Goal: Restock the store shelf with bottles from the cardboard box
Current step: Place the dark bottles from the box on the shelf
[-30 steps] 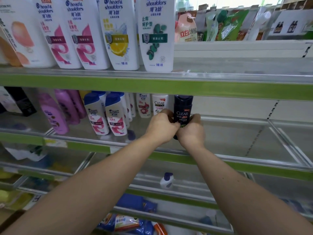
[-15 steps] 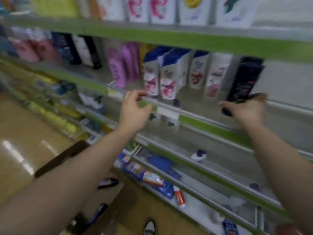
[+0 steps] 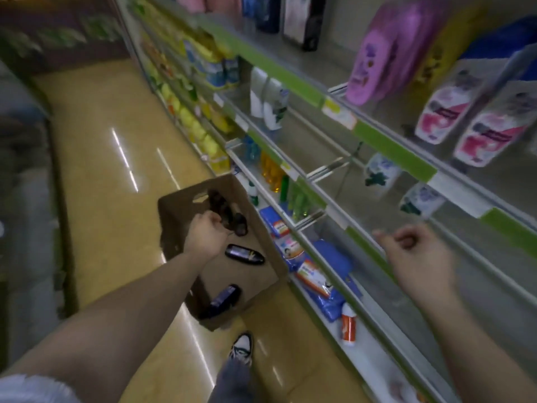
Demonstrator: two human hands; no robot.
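An open cardboard box (image 3: 172,228) stands on the floor beside the shelf unit. Inside it, dark bottles stand grouped at the far end (image 3: 232,219), one lies flat in the middle (image 3: 245,255) and another lies near the close end (image 3: 223,301). My left hand (image 3: 205,234) is down inside the box, fingers curled right against the upright bottles; blur hides whether it grips one. My right hand (image 3: 418,257) hangs in the air in front of the green-edged shelf (image 3: 392,146), fingers loosely curled around nothing.
White and pink shampoo bottles (image 3: 444,112) and purple ones (image 3: 366,74) fill the upper right shelf. Lower shelves hold blue packets (image 3: 331,263), an orange and white tube (image 3: 348,325) and green bottles (image 3: 296,196). My shoe (image 3: 242,349) is beside the box. The tan aisle floor (image 3: 101,170) runs left.
The view swung from the shelf down to the floor. My left hand dropped into the box. My right hand let go of the dark bottle on the shelf and came away with nothing.
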